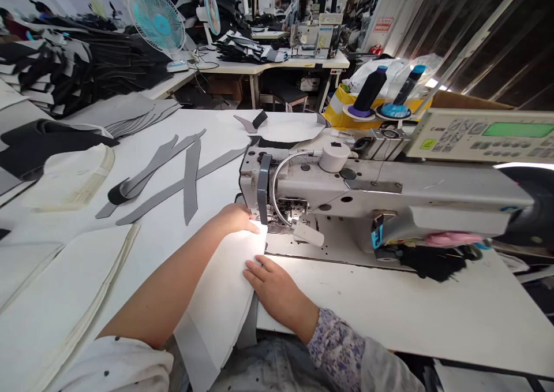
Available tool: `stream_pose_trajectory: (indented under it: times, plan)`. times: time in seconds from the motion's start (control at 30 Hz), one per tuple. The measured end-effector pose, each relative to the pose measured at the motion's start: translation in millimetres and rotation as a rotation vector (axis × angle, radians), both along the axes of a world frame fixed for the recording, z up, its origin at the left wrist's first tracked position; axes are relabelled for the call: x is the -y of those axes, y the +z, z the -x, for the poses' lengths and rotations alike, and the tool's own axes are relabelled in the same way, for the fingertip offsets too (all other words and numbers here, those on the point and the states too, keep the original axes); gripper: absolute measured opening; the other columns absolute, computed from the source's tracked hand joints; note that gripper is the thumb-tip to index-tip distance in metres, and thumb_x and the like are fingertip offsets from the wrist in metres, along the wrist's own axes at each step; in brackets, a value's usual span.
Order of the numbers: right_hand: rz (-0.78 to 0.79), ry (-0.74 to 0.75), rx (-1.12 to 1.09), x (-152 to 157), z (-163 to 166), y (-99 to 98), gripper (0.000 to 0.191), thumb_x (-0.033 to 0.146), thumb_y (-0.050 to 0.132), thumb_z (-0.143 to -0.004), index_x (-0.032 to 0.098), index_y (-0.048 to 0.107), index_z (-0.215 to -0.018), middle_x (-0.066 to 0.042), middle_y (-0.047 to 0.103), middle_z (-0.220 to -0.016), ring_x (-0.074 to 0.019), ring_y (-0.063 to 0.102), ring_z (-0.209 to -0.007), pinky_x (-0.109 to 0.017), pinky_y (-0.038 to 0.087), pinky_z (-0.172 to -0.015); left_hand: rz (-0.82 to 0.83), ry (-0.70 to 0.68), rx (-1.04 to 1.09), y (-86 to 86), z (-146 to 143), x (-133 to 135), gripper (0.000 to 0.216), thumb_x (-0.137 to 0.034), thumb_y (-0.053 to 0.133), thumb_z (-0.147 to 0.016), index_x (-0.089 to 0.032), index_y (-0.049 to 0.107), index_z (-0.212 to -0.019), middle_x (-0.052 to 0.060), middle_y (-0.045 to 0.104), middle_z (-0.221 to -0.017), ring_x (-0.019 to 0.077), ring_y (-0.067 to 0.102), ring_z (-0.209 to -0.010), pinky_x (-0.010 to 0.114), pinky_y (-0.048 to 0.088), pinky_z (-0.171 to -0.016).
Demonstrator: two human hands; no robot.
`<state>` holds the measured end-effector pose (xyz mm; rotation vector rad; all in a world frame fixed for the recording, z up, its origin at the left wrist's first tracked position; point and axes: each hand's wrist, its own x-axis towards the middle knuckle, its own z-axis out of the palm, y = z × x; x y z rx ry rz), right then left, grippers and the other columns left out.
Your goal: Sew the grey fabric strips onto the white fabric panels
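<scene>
Open hands (277, 291) rest on white fabric (216, 299) at the sewing table (389, 317), fans (156, 19) behind.

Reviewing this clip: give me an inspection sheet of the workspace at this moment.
Surface: white sewing table, with a white worktable to the left.
Job's things: white fabric panel lying up to the needle area of the sewing machine.
Clutter: grey cut strips; stacked pale panels; piled black pieces.
Grips: left hand on the panel beside the machine head; right hand flat on the panel's edge.
Cables: thin black cables at the far table.
Surroundings: two fans; thread cones; a far sewing machine; a co-worker.
</scene>
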<state>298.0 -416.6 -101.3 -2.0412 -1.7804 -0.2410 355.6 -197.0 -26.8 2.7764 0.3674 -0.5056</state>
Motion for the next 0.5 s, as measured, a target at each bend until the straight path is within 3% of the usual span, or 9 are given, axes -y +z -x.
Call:
stream_pose_trajectory:
  times: [0.2, 0.33, 0.43, 0.5]
  plan:
    - [0.038, -0.019, 0.028, -2.3, 0.3, 3.7, 0.038, 0.006, 0.05, -0.088, 0.006, 0.058, -0.126, -0.013, 0.056, -0.135, -0.0224, 0.049, -0.126, -0.036, 0.037, -0.115, 0.037, 0.036, -0.095, 12.3, -4.4, 5.9, 0.033, -0.034, 0.08, -0.078, -0.01, 0.067, -0.096, 0.002, 0.061, -0.087, 0.0181, 0.057, -0.078, 0.023, 0.04, -0.068]
    - [0.031, -0.033, 0.02, -6.4, -6.2, 3.1, 0.038, 0.005, 0.052, -0.087, 0.005, 0.059, -0.125, -0.014, 0.056, -0.135, -0.0236, 0.049, -0.126, -0.036, 0.038, -0.114, -0.007, 0.096, -0.153, 11.2, -22.1, 5.2, 0.041, -0.041, 0.088, -0.07, -0.014, 0.069, -0.093, 0.006, 0.062, -0.088, 0.026, 0.06, -0.083, 0.03, 0.048, -0.076]
    - [0.033, -0.06, 0.012, -11.3, -15.2, -0.3, 0.037, 0.007, 0.052, -0.089, 0.008, 0.06, -0.125, -0.012, 0.056, -0.135, -0.0244, 0.05, -0.125, -0.037, 0.04, -0.112, -0.132, -0.019, -0.02, 11.1, -26.6, 6.3, 0.041, -0.039, 0.09, -0.067, -0.017, 0.068, -0.094, 0.009, 0.062, -0.096, 0.0339, 0.056, -0.101, 0.041, 0.045, -0.096]
    - [0.026, -0.076, -0.013, -14.3, -20.2, -3.0, 0.036, 0.007, 0.051, -0.091, 0.01, 0.06, -0.126, -0.01, 0.056, -0.136, -0.025, 0.049, -0.126, -0.038, 0.041, -0.112, -0.239, -0.121, 0.178, 12.5, -10.5, 11.1, 0.031, -0.034, 0.082, -0.076, -0.016, 0.066, -0.095, 0.011, 0.06, -0.101, 0.0352, 0.052, -0.109, 0.045, 0.037, -0.105]
